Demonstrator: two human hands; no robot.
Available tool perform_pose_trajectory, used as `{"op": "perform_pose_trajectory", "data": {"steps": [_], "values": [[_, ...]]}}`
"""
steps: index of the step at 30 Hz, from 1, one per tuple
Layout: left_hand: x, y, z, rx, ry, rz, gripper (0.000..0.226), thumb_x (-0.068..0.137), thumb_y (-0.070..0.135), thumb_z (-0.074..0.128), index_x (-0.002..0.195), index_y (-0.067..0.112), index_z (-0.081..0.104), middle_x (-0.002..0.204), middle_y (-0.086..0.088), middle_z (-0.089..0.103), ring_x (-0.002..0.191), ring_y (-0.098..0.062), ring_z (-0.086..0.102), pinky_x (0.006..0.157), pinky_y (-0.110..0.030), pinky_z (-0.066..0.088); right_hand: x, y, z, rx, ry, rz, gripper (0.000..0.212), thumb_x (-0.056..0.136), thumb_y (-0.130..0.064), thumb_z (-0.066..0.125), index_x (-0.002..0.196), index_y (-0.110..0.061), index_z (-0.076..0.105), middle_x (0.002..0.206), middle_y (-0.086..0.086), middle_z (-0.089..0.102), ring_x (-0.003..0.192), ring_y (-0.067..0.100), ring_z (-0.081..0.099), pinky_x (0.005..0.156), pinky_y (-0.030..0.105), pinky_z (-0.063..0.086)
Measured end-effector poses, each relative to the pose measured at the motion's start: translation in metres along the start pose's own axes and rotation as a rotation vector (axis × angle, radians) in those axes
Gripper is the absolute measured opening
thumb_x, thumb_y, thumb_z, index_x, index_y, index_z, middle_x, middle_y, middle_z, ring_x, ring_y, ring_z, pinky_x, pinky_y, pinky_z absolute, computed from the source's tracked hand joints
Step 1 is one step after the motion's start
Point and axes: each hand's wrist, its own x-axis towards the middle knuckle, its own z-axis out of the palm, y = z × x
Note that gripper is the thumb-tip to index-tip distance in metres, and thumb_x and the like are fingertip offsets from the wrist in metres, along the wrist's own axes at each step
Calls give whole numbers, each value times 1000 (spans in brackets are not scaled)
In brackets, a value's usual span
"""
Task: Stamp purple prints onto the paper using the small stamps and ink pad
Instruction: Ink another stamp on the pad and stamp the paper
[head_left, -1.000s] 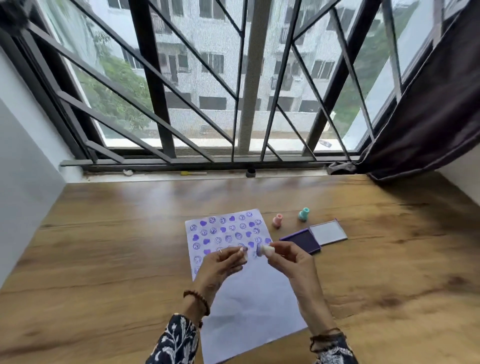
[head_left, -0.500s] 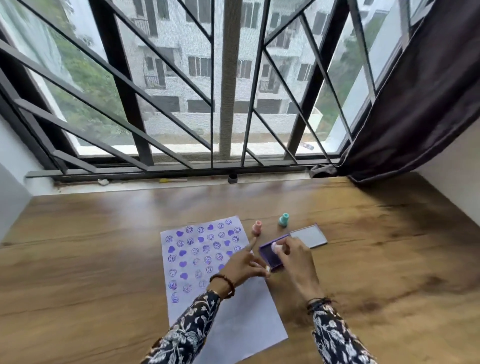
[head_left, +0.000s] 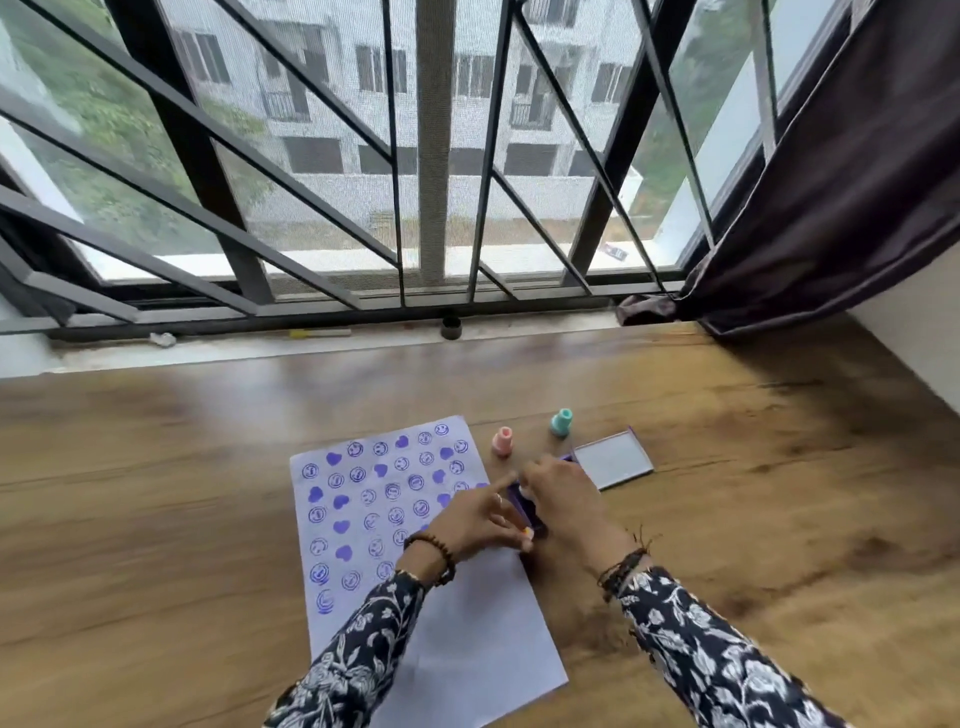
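Observation:
A white paper (head_left: 467, 639) lies on the wooden table, its upper part covered with purple hearts and smiley prints. My right hand (head_left: 563, 499) is shut on a small white stamp (head_left: 525, 491), pressing it down on the purple ink pad (head_left: 530, 512), which both hands mostly hide. My left hand (head_left: 480, 525) rests against the pad's left edge, index finger stretched out. The pad's open lid (head_left: 613, 460) lies to the right. A pink stamp (head_left: 503, 441) and a teal stamp (head_left: 561, 422) stand upright just beyond the pad.
The wooden table (head_left: 779, 519) runs to a window sill with a small dark cap (head_left: 451, 327) and a metal grille. A dark curtain (head_left: 831, 208) hangs at the right, by a white wall.
Both hands went from above the paper to the ink pad at the right. The right hand brought the stamp down onto the pad; the left hand settled at the pad's edge. The camera moved closer.

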Motion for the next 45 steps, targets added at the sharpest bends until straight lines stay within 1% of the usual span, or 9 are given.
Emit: {"op": "perform_pose_trajectory", "data": {"steps": [4, 9, 14, 19, 25, 29, 36, 42, 45], "values": [[-5, 4, -3, 31, 29, 8, 63, 73, 8, 72, 130, 10, 45, 108, -16, 70, 69, 11, 62, 74, -6, 44, 16, -4, -20, -59, -138, -35, 21, 85, -2, 46, 88, 2, 66, 98, 23, 68, 93, 37, 64, 79, 40, 50], [-37, -3, -13, -35, 468, 41, 20, 70, 13, 75, 90, 13, 71, 121, -5, 62, 81, -13, 60, 67, -6, 44, 23, -6, -35, 120, -268, 162, 20, 77, -5, 65, 94, 5, 68, 101, 24, 70, 95, 32, 65, 77, 32, 50], [-86, -31, -42, -83, 669, -14, 13, 76, 22, 71, 89, 22, 67, 102, 5, 69, 97, -10, 59, 78, -17, 43, -5, -19, -32, 496, 15, 341, 8, 72, -9, 70, 76, -2, 68, 77, 17, 68, 80, 30, 64, 59, 19, 40], [-98, -48, -44, -132, 667, -64, 11, 81, 23, 66, 91, 19, 65, 101, 1, 68, 89, -5, 62, 66, 0, 40, -45, -74, 5, 756, 289, 282, 3, 76, -9, 64, 78, -8, 66, 62, 2, 61, 64, 18, 52, 55, 9, 37], [-100, -57, -42, -259, 650, -62, 12, 79, 20, 68, 92, 21, 65, 99, 5, 66, 93, -8, 63, 72, -6, 45, -63, -115, 46, 382, 248, 189, 18, 95, -20, 43, 103, -10, 56, 105, 10, 58, 93, 29, 60, 75, 35, 44], [-99, -62, -44, -246, 614, -53, 13, 78, 25, 69, 83, 35, 63, 93, 26, 60, 85, 12, 58, 79, -16, 45, -56, -118, 46, 282, 235, 98, 19, 97, -13, 40, 106, -8, 56, 109, 12, 58, 93, 30, 62, 76, 35, 47], [-97, -66, -44, -267, 601, -38, 14, 77, 25, 70, 87, 31, 64, 102, 31, 51, 95, 6, 60, 89, -21, 47, -20, -113, 33, 129, -21, 18, 18, 85, -1, 44, 95, -4, 58, 103, 18, 61, 96, 35, 58, 75, 38, 42], [-99, -63, -45, -303, 594, -44, 16, 76, 22, 71, 84, 34, 64, 105, 20, 53, 111, -9, 57, 101, -36, 43, 3, -99, 14, 233, -225, -28, 22, 69, -4, 65, 89, -10, 72, 98, 12, 72, 99, 24, 59, 54, 1, 34], [-101, -59, -45, -315, 606, -50, 18, 76, 19, 71, 82, 35, 63, 113, 8, 54, 98, -8, 62, 95, -31, 46, 1, -95, 9, 354, -246, 13, 21, 64, -7, 71, 84, -9, 72, 89, 14, 74, 84, 22, 62, 53, 3, 36]]}}
